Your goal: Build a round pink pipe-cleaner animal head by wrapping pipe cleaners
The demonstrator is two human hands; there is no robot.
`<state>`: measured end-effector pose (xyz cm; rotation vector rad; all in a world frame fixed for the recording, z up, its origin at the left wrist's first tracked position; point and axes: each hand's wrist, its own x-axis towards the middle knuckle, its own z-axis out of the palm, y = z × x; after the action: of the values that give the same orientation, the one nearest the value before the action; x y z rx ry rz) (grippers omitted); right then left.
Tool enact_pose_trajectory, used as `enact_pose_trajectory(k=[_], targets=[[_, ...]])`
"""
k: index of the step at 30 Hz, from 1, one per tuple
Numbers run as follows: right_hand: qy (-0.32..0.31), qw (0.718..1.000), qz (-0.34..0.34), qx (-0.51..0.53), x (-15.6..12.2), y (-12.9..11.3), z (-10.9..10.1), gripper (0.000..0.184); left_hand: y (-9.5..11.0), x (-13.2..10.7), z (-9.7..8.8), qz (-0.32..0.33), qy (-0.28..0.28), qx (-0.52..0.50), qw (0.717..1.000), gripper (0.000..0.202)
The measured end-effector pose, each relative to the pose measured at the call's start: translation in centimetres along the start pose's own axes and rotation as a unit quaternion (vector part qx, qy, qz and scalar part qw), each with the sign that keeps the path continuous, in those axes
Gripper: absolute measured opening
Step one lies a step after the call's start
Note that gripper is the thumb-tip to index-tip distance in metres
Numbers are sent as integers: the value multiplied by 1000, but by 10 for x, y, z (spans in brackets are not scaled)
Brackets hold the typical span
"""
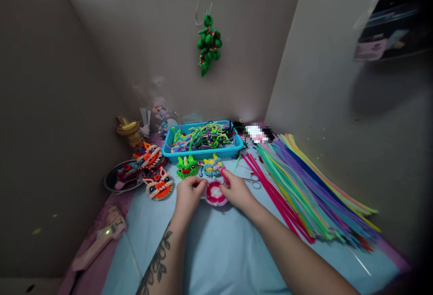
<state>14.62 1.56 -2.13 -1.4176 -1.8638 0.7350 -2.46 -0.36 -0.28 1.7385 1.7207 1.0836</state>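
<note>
Both my hands meet over a small round pink pipe-cleaner piece (215, 194) with a pale green and red centre, lying on the light blue table cover (216, 250). My left hand (188, 194) grips its left edge with curled fingers. My right hand (237, 191) pinches its right edge, thumb and fingers closed on it. Just beyond the hands sit a green fuzzy figure (186, 167) and a blue-and-yellow one (213, 167).
A blue tray (202, 152) of tangled pipe cleaners stands behind the hands. A fan of long coloured pipe cleaners (311, 191) lies to the right, scissors (253, 180) beside it. Orange figures (158, 186), a dark plate (118, 178) and a pink glue gun (101, 238) sit left. A green ornament (209, 44) hangs above.
</note>
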Motion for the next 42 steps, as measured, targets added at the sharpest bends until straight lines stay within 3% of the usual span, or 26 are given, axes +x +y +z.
enact_pose_trajectory(k=[3,7,10,13,18,23,26,29,32,37,42], targets=[[-6,1000,-6,7,0,2,1,46,-3,0,1,7,-1,3,1000,18],[-38,999,-32,-2,-2,1,3,52,0,0,-1,115,-10,43,992,28],[-65,997,-49,-10,-4,-1,4,55,5,-2,-4,164,-36,94,981,13],[-85,994,-68,-24,-5,-3,3,60,8,-1,-6,180,-61,123,974,13],[-126,986,-90,-63,-6,-2,-2,61,7,2,-10,132,-110,95,981,16],[-106,990,-88,-31,-7,-2,-2,58,5,1,-9,42,-133,-37,990,18],[-110,991,-69,14,-5,-1,0,55,3,-1,-6,13,-182,-82,980,40],[-91,989,-90,72,-2,-2,-1,50,2,-2,-3,13,-182,-30,983,35],[-52,983,-139,112,1,-4,-5,34,2,-1,-1,5,-170,18,985,21],[-73,974,-173,125,1,-7,-9,11,-1,-3,1,23,-171,43,984,19],[-39,975,-208,68,-1,-4,-4,12,-6,-4,6,-10,-167,53,984,17]])
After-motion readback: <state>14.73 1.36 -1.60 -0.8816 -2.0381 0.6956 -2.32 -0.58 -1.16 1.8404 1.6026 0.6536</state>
